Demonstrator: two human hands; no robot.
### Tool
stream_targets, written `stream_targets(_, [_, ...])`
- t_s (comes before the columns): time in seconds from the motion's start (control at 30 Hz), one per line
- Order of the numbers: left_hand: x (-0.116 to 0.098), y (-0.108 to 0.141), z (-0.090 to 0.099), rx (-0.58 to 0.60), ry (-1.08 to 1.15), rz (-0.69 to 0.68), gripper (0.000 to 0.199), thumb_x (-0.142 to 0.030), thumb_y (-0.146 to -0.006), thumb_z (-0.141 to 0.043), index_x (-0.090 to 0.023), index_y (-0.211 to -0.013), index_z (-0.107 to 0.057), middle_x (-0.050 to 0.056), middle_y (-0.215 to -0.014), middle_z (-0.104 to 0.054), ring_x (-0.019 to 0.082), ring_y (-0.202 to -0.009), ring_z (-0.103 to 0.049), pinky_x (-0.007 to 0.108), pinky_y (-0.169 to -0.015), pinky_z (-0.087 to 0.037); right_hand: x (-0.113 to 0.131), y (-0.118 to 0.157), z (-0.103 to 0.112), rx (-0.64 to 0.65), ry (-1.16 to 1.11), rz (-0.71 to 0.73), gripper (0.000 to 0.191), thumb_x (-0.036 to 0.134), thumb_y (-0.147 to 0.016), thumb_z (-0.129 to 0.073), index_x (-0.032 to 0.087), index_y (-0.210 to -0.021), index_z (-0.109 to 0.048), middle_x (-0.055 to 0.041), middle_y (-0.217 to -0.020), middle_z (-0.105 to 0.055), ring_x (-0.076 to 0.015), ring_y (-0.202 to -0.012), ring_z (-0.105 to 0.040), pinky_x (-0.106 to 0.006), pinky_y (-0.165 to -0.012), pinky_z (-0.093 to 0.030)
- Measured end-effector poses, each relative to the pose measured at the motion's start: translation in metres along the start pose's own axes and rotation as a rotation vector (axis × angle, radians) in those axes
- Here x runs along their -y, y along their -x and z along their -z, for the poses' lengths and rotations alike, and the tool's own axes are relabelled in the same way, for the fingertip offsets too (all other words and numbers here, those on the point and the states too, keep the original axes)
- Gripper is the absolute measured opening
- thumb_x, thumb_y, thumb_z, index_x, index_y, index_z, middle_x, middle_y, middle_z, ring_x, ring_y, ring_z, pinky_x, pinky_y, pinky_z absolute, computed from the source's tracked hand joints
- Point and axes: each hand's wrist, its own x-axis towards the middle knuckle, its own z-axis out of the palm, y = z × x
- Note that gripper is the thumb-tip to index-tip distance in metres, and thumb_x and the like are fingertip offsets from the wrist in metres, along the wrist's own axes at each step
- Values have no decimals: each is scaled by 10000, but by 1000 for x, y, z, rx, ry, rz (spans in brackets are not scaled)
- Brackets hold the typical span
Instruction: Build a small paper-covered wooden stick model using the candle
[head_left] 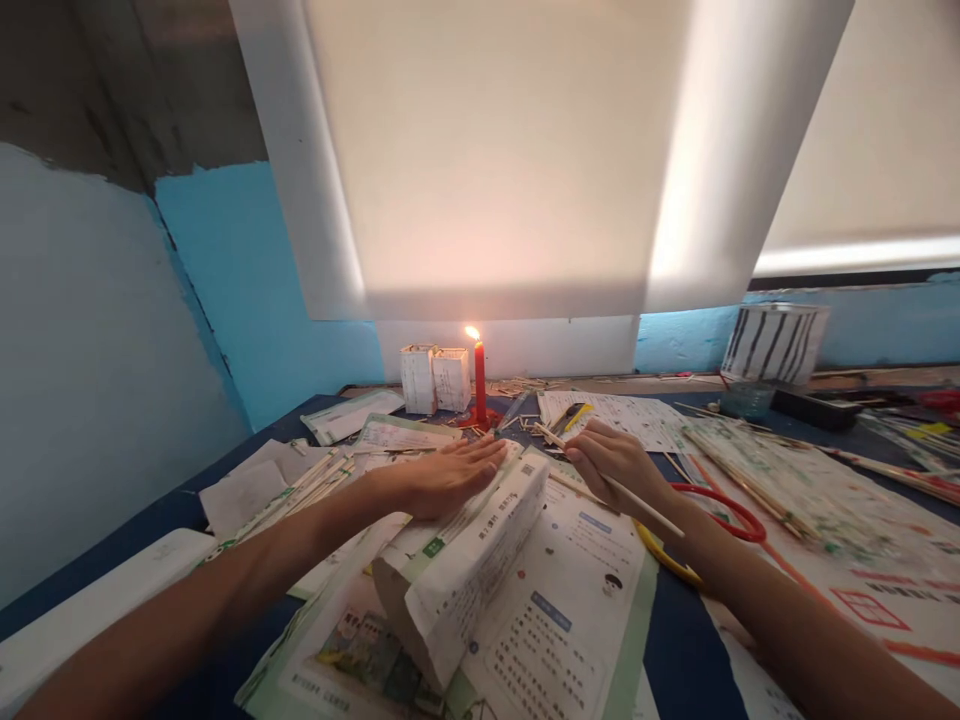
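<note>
My left hand [457,475] lies flat, fingers stretched out together, on a folded paper box [480,570] with printed text. The box tilts up from printed sheets [555,600] spread on the table. My right hand [615,465] is closed around a thin pale stick [649,512], whose far end points toward the candle. A lit red candle [480,385] stands upright beyond both hands, its flame leaning left. Near my right wrist lie a red ring-shaped piece [739,520] and a yellow curved piece [671,560], partly hidden by my forearm.
Two small white paper boxes [435,380] stand left of the candle. Thin sticks [750,480] lie on plastic at the right, near a black tray [817,407] and a striped container [776,342]. A yellow cutter [576,415] lies behind my right hand. White blinds hang behind.
</note>
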Motion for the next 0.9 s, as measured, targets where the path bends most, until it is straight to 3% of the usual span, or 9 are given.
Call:
stream_targets(0.07, [-1, -7, -1, 34, -14, -6, 685, -526, -946, 16, -136, -1492, -125, 47, -1570, -63, 171, -1438, -8, 396, -1158, -35, 1, -1, 1, -15, -10, 13, 306, 151, -955, -338, 215, -674, -440, 4, -574, -497, -122, -525, -406, -265, -518, -346])
stream_targets(0.33, [-10, -14, 4, -25, -140, -65, 626, -524, -961, -75, -202, -1474, -232, -4, -1543, -221, 167, -1436, -79, 409, -1157, -30, 1, 1, 1, 21, -13, -39, 303, 172, -948, -358, 219, -657, -427, 8, -570, -512, -121, -510, -430, -262, -517, -364])
stream_targets(0.43, [-9, -17, 2, -21, -146, -124, 597, -490, -971, -70, -212, -1480, -211, -15, -1549, -194, 155, -1437, -56, 387, -1159, -16, 0, 2, 0, 32, -2, -43, 304, 176, -951, -350, 218, -665, -441, 4, -574, -524, -123, -517, -434, -265, -534, -376])
stream_targets(0.6, [-2, -20, -6, -7, -152, -88, 700, -590, -933, -64, -175, -1494, -126, 27, -1567, -61, 181, -1437, 17, 397, -1158, -30, 0, 2, 0, 25, 8, -38, 319, 172, -952, -351, 215, -647, -437, 6, -554, -496, -127, -524, -420, -269, -544, -371])
stream_targets(0.9, [-4, -18, -3, -28, -52, -108, 717, -595, -929, -35, -162, -1495, -115, 23, -1570, -69, 176, -1439, -11, 401, -1161, -36, 0, 1, 1, 39, 20, -22, 331, 179, -957, -330, 216, -652, -451, 1, -555, -499, -136, -529, -425, -271, -537, -363])
